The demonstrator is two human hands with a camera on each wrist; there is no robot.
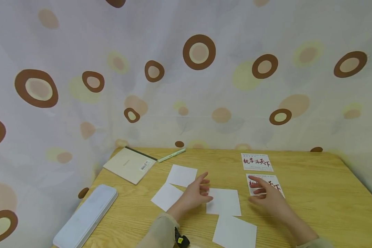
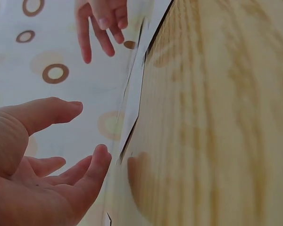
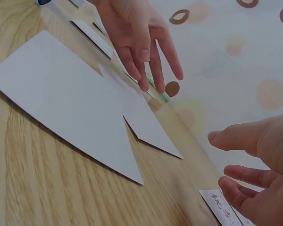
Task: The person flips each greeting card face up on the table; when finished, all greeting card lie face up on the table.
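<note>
Both hands hover over the table with nothing in them, thumbs apart from loosely bent fingers. The left hand (image 1: 194,193) is between two pairs of blank white cards, its fingertips overlapping the edge of the middle card (image 1: 224,203) in the head view. Nearer the body lies another blank card (image 1: 235,232); a far card (image 1: 182,175) and a tilted card (image 1: 167,197) lie to the left. The right hand (image 1: 269,198) partly covers a card with red Chinese characters (image 1: 279,186). Beyond it lies a matching printed card (image 1: 257,162). In the right wrist view, the right hand (image 3: 259,165) shows its open palm.
A beige notebook (image 1: 127,165) with a dark spine lies at the back left, a pale green pen (image 1: 172,155) beside it. Along the left edge rests a white case (image 1: 86,217). A spotted curtain (image 1: 223,86) hangs behind the wooden table (image 1: 322,193).
</note>
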